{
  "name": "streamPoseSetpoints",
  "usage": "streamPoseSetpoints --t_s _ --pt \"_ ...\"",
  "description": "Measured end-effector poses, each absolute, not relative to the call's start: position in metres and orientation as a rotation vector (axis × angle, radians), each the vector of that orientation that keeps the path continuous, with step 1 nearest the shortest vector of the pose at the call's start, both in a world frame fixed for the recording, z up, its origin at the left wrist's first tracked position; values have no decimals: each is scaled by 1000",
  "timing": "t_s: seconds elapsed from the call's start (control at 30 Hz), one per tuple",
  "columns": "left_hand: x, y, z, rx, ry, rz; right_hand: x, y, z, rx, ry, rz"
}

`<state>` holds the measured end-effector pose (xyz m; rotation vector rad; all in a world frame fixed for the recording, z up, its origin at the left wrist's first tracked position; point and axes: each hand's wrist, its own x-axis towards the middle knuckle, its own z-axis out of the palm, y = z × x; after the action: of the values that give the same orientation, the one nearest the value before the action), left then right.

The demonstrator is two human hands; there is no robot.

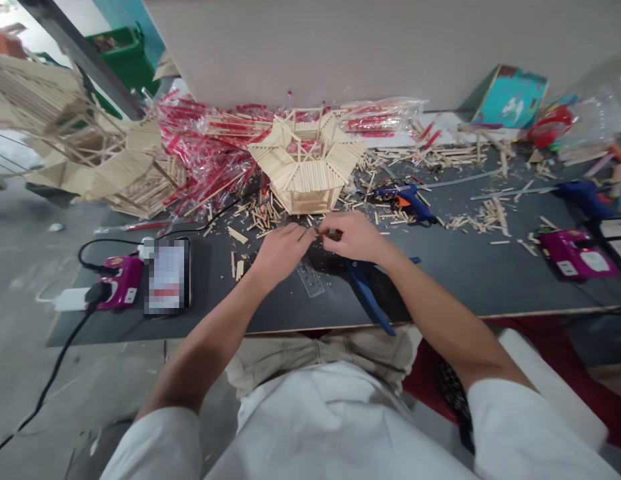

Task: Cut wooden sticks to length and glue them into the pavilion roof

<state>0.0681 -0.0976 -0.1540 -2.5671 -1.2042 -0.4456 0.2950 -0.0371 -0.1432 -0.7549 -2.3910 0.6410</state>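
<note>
My left hand (284, 250) and my right hand (353, 237) meet over the dark table, fingertips almost touching. Both are closed in a pinch; what lies between the fingers is too small to make out. Just beyond them stands a small pavilion-like model built of wooden sticks (313, 177). Under my left fingers lies a clear plastic ruler or stencil (310, 279). Blue-handled cutters (371, 300) rest below my right hand, with a handle toward the table's front edge. Short cut sticks (265, 213) are scattered beside the model.
A phone (167, 277) and a purple power socket (121, 283) with cables lie left. A larger stick model (105, 147) stands behind them. Blue glue guns (410, 201) and another purple socket (576, 255) are right. Red-and-clear plastic wrappers (210, 143) line the back.
</note>
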Motion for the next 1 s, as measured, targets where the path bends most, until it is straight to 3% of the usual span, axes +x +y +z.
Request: streamPoseSetpoints --t_s 0.1,0.5,0.7,0.8,1.0 --pt "68 -98 -157 -2607 -1293 -295 292 -38 -147 -736 -2382 648" --pt "66 -99 -153 -2606 -1330 -231 281 -40 -153 -840 -2311 709" --pt "58 -96 -158 -2649 -1436 -478 312 -58 -113 -972 -2531 632" --pt "52 -93 -162 -2680 -1499 -623 343 -85 -96 -1292 -2378 472" --pt "53 -95 -160 -2672 -1536 -820 394 -145 -125 -1657 -2585 377"
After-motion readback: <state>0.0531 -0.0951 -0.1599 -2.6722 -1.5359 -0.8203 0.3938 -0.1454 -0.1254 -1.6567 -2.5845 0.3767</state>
